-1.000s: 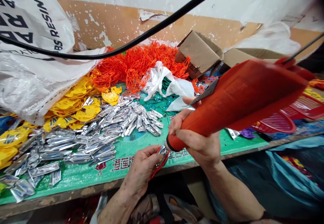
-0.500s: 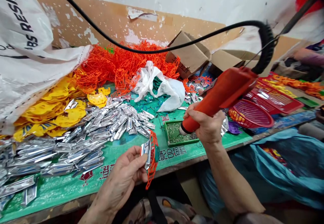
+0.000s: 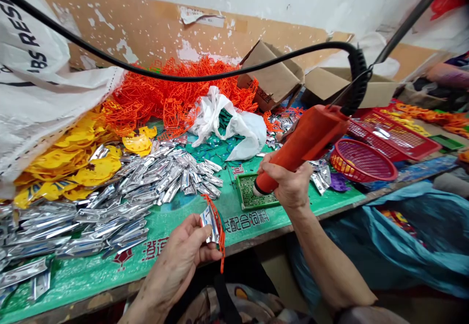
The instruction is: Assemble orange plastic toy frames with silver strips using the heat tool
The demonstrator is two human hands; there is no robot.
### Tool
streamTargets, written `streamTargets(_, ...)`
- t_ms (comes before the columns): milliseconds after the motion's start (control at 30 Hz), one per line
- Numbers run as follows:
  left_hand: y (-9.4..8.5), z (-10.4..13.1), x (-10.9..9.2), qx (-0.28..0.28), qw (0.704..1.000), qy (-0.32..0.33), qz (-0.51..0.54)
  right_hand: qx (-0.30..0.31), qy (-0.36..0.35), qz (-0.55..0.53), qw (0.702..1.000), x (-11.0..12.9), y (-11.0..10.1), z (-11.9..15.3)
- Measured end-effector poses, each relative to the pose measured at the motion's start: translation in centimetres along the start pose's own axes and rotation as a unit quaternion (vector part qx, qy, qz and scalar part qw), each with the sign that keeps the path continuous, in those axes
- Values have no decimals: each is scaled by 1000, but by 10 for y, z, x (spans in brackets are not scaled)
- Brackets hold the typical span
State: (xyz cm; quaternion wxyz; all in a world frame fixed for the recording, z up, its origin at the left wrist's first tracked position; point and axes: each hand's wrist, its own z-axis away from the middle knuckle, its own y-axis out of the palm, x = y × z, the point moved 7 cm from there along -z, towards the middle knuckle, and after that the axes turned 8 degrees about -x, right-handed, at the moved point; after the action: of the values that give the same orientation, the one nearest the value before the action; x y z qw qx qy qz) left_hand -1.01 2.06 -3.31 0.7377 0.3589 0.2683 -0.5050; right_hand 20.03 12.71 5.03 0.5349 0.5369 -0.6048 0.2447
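Observation:
My left hand (image 3: 186, 246) pinches a small assembly near the table's front edge: a shiny silver plastic piece (image 3: 209, 224) lying against an orange plastic frame (image 3: 221, 236). My right hand (image 3: 287, 180) is wrapped round the body of an orange power screwdriver (image 3: 306, 143), which is tilted with its tip down and to the left. That tip is over a green tray (image 3: 240, 192) with a perforated plate holding small metal bits, likely screws; whether it touches them I cannot tell. A black cable (image 3: 205, 75) runs from the tool's top.
Silver pieces (image 3: 120, 211) are heaped at the left, beside yellow plastic parts (image 3: 84, 153). Behind lie an orange frame pile (image 3: 146, 99), a white plastic bag (image 3: 245, 133) and cardboard boxes (image 3: 271, 75). Red baskets (image 3: 362, 162) stand right, above a blue bag (image 3: 403, 246).
The screwdriver in my right hand has shifted left and slightly down over the green tray. My left hand has turned the orange frame more edge-on.

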Motion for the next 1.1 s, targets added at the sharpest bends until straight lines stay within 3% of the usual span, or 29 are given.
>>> streamTargets(500,3,-3,-1,22,999,15,-41,-1,-6,16,1000,-2,1,2)
streamTargets(733,4,-8,-9,52,990,70,-113,-12,-4,42,999,0,3,4)
streamTargets(967,6,-11,-18,40,975,95,-197,-8,0,31,999,-1,1,2)
streamTargets(1100,10,-10,-23,22,970,100,-220,-3,-9,6,1000,14,3,-6)
